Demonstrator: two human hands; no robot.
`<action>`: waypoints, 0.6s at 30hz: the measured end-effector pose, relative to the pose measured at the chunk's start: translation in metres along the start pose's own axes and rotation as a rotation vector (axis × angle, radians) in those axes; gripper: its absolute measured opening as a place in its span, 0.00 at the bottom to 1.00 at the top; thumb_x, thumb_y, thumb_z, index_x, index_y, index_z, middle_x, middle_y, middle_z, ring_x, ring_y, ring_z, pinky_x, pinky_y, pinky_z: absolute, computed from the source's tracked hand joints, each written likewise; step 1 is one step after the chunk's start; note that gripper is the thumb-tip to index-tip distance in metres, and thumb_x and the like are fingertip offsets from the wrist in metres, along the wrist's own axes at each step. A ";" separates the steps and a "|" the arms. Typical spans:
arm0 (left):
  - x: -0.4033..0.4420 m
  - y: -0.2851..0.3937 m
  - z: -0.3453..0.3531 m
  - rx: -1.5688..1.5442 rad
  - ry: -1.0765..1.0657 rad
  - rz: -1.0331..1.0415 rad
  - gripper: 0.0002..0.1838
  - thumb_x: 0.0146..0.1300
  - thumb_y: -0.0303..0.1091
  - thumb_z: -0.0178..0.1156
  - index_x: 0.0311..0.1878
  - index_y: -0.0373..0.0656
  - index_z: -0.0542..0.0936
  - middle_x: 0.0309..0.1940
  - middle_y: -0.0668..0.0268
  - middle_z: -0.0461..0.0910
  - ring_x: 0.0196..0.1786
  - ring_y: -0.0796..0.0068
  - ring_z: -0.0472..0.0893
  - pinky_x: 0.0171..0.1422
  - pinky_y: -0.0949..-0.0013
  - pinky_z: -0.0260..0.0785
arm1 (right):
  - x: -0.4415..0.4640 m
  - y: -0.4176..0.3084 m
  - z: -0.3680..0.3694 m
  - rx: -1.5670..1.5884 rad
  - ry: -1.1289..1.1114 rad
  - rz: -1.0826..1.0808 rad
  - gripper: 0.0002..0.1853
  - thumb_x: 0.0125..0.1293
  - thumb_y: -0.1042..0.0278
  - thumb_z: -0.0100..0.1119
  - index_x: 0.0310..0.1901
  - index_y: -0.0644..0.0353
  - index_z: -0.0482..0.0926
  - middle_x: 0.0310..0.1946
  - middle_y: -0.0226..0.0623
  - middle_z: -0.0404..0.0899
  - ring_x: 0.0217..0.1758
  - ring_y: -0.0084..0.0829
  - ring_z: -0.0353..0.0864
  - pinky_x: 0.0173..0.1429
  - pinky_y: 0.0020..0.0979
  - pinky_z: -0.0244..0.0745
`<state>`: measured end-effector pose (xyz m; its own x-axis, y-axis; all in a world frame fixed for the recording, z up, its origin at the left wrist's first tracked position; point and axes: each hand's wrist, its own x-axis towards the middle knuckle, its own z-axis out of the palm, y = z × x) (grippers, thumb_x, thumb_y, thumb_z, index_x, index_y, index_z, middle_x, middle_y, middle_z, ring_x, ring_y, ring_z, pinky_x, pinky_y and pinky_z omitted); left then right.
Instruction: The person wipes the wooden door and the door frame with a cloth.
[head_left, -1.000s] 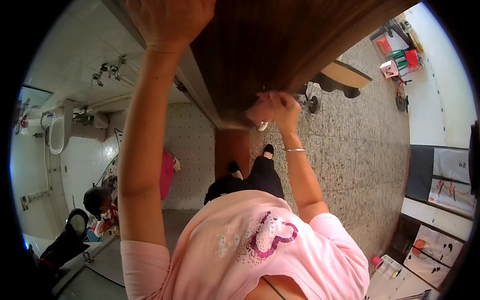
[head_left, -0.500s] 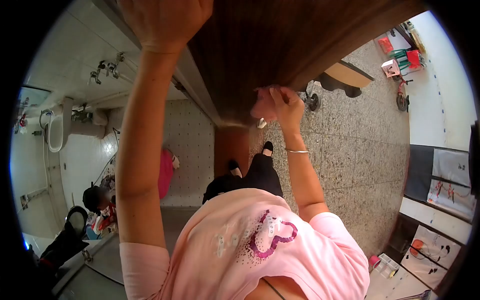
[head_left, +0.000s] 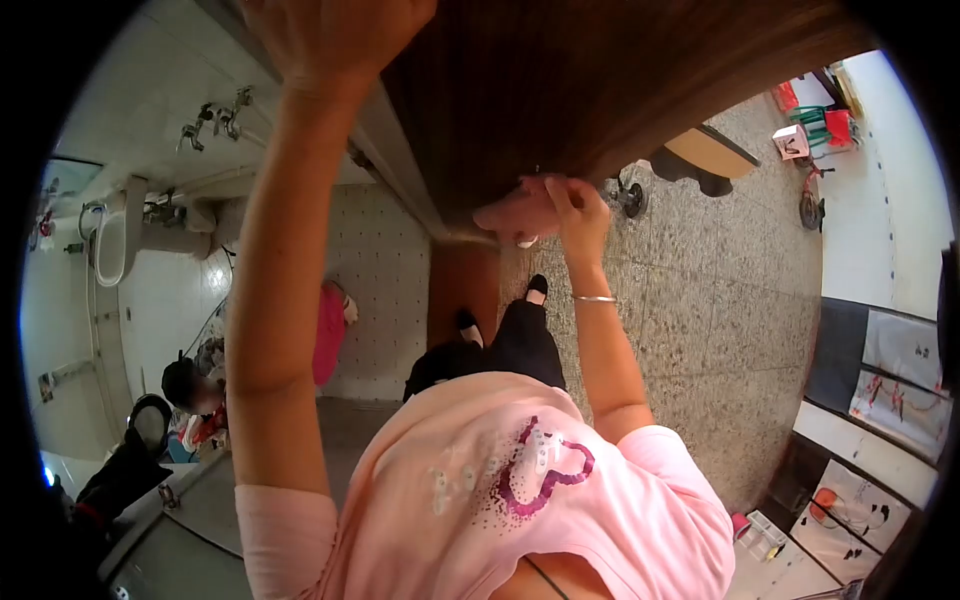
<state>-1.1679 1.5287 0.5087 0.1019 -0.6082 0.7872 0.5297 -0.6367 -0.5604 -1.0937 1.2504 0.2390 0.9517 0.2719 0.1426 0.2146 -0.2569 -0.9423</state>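
A pink cloth (head_left: 525, 212) is pinched between the thumb and fingers of my right hand (head_left: 582, 210). The cloth hangs against the lower part of a dark brown wooden door (head_left: 520, 90), and its loose end points left. My left hand (head_left: 335, 35) is raised at the top of the view, by the door's left edge and the pale frame (head_left: 400, 165). Its fingers run out of view, so their grip is hidden. A bracelet circles my right wrist.
Left of the doorway is a tiled room with taps (head_left: 215, 120), a white basin (head_left: 115, 240) and a pink item (head_left: 330, 335). A stone-tiled floor (head_left: 690, 300) lies right, with a wheeled stand (head_left: 710, 155), a red scooter (head_left: 810, 195) and a green-and-red stool (head_left: 830, 125).
The pink cloth has spread out toward the left along the door, still in my right hand. The door's edge reaches slightly further right. My left hand stays raised near the frame.
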 end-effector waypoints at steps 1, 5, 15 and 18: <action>0.000 0.001 0.000 0.001 0.000 -0.001 0.27 0.73 0.40 0.40 0.70 0.35 0.64 0.70 0.54 0.62 0.71 0.55 0.63 0.74 0.54 0.51 | -0.001 0.009 0.002 -0.002 0.001 0.005 0.14 0.57 0.62 0.70 0.34 0.67 0.83 0.25 0.34 0.82 0.29 0.23 0.77 0.37 0.27 0.73; 0.003 0.005 -0.002 -0.006 -0.004 -0.036 0.27 0.73 0.40 0.40 0.70 0.35 0.63 0.71 0.54 0.62 0.71 0.55 0.62 0.74 0.54 0.51 | 0.002 0.010 0.005 -0.044 -0.008 0.089 0.19 0.58 0.55 0.68 0.35 0.67 0.83 0.28 0.39 0.83 0.32 0.29 0.80 0.40 0.31 0.74; 0.005 0.006 -0.003 -0.008 -0.011 -0.045 0.27 0.73 0.40 0.41 0.71 0.36 0.63 0.71 0.56 0.62 0.71 0.56 0.63 0.74 0.56 0.51 | 0.006 0.011 0.003 -0.053 -0.026 0.090 0.20 0.59 0.53 0.65 0.34 0.68 0.83 0.26 0.44 0.82 0.31 0.36 0.81 0.40 0.34 0.74; 0.002 0.005 -0.001 0.014 -0.009 -0.026 0.27 0.72 0.39 0.41 0.71 0.36 0.63 0.71 0.56 0.62 0.71 0.56 0.63 0.74 0.56 0.51 | 0.006 -0.017 -0.002 -0.032 0.010 0.062 0.20 0.58 0.53 0.65 0.34 0.67 0.83 0.26 0.45 0.82 0.30 0.36 0.82 0.40 0.34 0.75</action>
<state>-1.1664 1.5241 0.5072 0.0952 -0.5870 0.8040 0.5442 -0.6456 -0.5358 -1.0909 1.2547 0.2560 0.9655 0.2453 0.0874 0.1620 -0.3030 -0.9391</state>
